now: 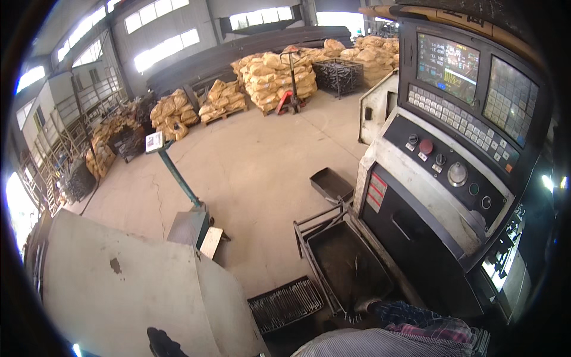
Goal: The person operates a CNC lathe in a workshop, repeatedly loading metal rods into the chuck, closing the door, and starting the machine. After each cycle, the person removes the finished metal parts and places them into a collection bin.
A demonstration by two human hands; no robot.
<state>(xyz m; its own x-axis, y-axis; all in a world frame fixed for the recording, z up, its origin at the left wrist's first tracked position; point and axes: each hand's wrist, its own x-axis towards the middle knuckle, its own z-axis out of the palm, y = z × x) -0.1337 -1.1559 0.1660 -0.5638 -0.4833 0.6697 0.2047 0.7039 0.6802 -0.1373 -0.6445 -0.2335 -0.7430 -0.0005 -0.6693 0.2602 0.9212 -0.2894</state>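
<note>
My right arm, in a dark blue plaid sleeve (399, 313), reaches in from the lower right. My right hand (364, 306) is at the near edge of a dark metal tray (342, 250) on a frame. The fingers are too dark and small to make out. Just below that hand, several small bright metal pieces (352, 319) show. A few thin rods (355, 265) seem to lie in the tray. Left of it, low down, a black crate (285, 304) holds a row of slim metal rods. My left hand is not visible.
A machine control panel (455, 152) with screen, keys and a red button stands close on the right. A pale metal cover (119, 279) fills the lower left. Beyond are a platform scale (189, 226), an empty-looking bin (331, 185), a pallet jack (291, 101) and stacked yellow sacks (270, 77).
</note>
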